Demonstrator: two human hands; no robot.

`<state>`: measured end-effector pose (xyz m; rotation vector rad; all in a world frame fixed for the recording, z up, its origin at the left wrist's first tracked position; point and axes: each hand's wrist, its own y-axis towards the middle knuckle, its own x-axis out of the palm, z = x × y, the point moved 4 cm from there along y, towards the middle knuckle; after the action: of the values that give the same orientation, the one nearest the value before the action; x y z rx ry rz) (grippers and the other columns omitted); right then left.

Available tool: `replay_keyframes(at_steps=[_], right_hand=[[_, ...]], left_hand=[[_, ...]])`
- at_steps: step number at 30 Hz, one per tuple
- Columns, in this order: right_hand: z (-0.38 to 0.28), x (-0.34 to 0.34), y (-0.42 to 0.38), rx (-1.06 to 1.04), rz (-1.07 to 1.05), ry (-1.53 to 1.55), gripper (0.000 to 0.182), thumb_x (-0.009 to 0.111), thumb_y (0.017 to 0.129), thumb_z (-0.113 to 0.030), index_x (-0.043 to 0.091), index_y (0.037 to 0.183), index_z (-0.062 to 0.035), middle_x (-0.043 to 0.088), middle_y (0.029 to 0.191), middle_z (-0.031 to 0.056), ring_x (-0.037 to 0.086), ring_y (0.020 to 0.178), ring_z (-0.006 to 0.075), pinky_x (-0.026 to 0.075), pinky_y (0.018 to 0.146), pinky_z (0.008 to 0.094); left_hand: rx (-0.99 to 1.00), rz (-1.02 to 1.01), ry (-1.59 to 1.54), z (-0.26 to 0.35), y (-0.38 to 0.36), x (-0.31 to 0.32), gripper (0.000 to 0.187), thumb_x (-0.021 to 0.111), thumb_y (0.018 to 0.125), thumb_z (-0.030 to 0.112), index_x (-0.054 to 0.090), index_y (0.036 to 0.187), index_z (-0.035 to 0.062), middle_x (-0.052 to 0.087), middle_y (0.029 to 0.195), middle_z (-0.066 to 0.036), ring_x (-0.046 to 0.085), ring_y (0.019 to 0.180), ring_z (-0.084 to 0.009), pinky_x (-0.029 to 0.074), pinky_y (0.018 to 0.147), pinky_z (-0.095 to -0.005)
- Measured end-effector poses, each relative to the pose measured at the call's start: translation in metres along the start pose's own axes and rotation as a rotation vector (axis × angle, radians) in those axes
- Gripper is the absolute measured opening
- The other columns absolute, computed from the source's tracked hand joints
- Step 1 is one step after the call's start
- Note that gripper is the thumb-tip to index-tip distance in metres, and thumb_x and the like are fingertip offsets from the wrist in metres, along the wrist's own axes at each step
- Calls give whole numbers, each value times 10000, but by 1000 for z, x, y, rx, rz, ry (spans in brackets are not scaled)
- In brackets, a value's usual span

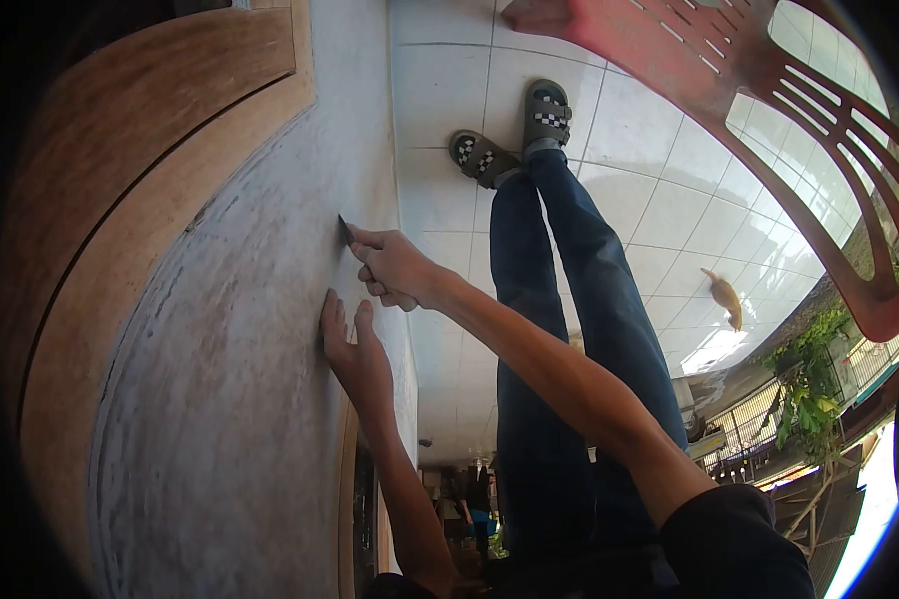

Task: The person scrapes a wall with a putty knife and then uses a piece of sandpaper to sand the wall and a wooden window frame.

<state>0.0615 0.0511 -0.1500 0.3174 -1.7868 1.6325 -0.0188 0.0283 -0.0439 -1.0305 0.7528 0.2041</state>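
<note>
In the head view, the right hand (395,272) is closed in a fist around a dark pointed blade (346,231), whose handle is hidden by the fingers. The blade juts out ahead of the fist, its tip right at the whitish, stained wall (220,329); whether the 2 touch cannot be told. The left hand (355,357) is open and grips nothing, its fingers stretched out against the wall, just below the right fist and nearer the body. To the left of both hands, well apart from them, runs a curved wooden frame (260,150). Ahead of the hands, 2 sandals (547,115) with checkered straps stand on white floor tiles (440,90). Right of the hands are blue jeans (609,290); farther right are a small tan cat (725,299) and a red plastic chair (669,75).
</note>
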Motion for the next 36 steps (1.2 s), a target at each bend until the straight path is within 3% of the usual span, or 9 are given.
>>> replay_keyframes(at_steps=[5, 7, 13, 19, 24, 27, 28, 32, 36], right_hand=[[-4, -15, 28, -12, 78, -14, 294, 367, 1014, -212, 466, 1228, -37, 433, 683, 23, 443, 527, 118, 386, 420, 288], [-7, -4, 21, 25, 41, 26, 414, 400, 1008, -227, 373, 1415, -156, 411, 723, -3, 397, 549, 85, 329, 392, 233], [1, -10, 19, 0, 40, 25, 400, 392, 1010, -210, 383, 1396, -104, 419, 719, -14, 387, 545, 84, 357, 423, 238], [-1, 2, -9, -9, -5, -43, 194, 377, 1015, -205, 485, 1099, -68, 423, 720, -7, 384, 544, 86, 341, 420, 246], [-5, -10, 25, 17, 59, -33, 403, 366, 1019, -220, 392, 1407, -113, 423, 719, 5, 394, 527, 91, 356, 412, 256], [-4, 5, -9, -50, 27, -20, 272, 357, 1016, -192, 504, 1193, -48, 432, 680, 28, 415, 513, 125, 343, 395, 295], [-4, 3, -11, -17, -22, -46, 395, 382, 1015, -215, 406, 1394, -107, 434, 741, 18, 418, 552, 103, 366, 417, 258], [1, -22, 39, -6, 58, -17, 388, 387, 1014, -221, 415, 1387, -114, 418, 699, 3, 390, 516, 93, 339, 407, 253], [3, -5, 1, -30, -41, -59, 451, 382, 1015, -217, 332, 1455, -130, 413, 688, 3, 381, 522, 88, 322, 404, 249]], left_hand=[[-18, -13, 7, 4, 0, 0, 539, 539, 908, 190, 394, 1357, -70, 427, 1373, -281, 432, 1285, -353, 343, 1063, -402], [-8, -2, 10, 4, 1, 0, 539, 538, 907, 189, 394, 1358, -70, 427, 1372, -283, 433, 1284, -353, 342, 1063, -402], [-19, -10, 44, 9, 0, 3, 544, 534, 906, 192, 390, 1361, -69, 434, 1366, -284, 434, 1283, -354, 340, 1063, -403], [-33, 2, 10, 10, 1, 3, 548, 532, 906, 204, 393, 1361, -69, 432, 1367, -285, 442, 1276, -343, 336, 1064, -404], [-9, -19, 35, 7, 5, 2, 550, 535, 903, 199, 393, 1362, -67, 431, 1365, -289, 443, 1275, -344, 340, 1059, -401], [-30, -1, 40, 9, 6, 6, 550, 534, 902, 197, 392, 1362, -67, 433, 1360, -297, 445, 1274, -345, 343, 1057, -397], [-1, 23, 59, 10, 7, 7, 549, 527, 894, 200, 406, 1348, -84, 466, 1331, -290, 475, 1240, -339, 362, 1029, -382], [-18, -24, 85, 13, 7, 5, 557, 535, 900, 206, 389, 1360, -72, 436, 1353, -301, 448, 1271, -349, 356, 1048, -394], [-14, -11, 83, 14, 9, 7, 561, 530, 899, 211, 386, 1360, -75, 440, 1346, -302, 451, 1268, -347, 352, 1049, -393]])
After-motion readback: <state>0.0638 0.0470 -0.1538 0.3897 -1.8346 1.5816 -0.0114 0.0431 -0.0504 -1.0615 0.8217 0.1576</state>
